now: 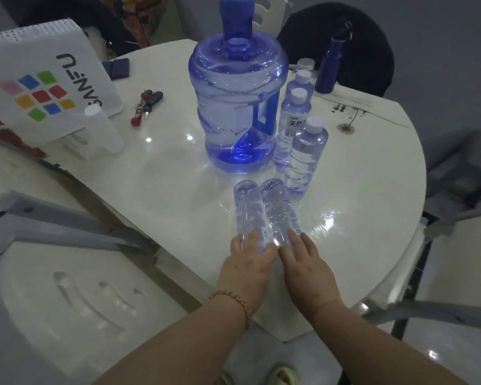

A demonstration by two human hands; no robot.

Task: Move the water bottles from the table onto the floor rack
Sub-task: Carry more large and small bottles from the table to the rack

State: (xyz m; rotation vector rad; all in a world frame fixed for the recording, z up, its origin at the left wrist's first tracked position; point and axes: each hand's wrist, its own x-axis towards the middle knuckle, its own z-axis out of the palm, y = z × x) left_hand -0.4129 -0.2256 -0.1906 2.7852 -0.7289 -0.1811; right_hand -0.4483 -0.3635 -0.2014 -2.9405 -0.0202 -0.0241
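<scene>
Two clear water bottles lie side by side on the white round table (178,195), necks toward me. My left hand (247,265) wraps the neck end of the left lying bottle (247,209). My right hand (306,268) rests on the neck end of the right lying bottle (278,209), fingers spread over it. Three small clear bottles with white caps stand behind them: one nearest (306,154), one in the middle (290,126), one further back (300,84). A big blue water jug (236,107) stands at the table's centre.
A dark blue metal bottle (329,68) stands at the back right. Keys (145,107), a white capped container (104,129) and a paper bag with coloured squares (45,87) sit on the left. Grey chairs (75,295) flank the table on both sides.
</scene>
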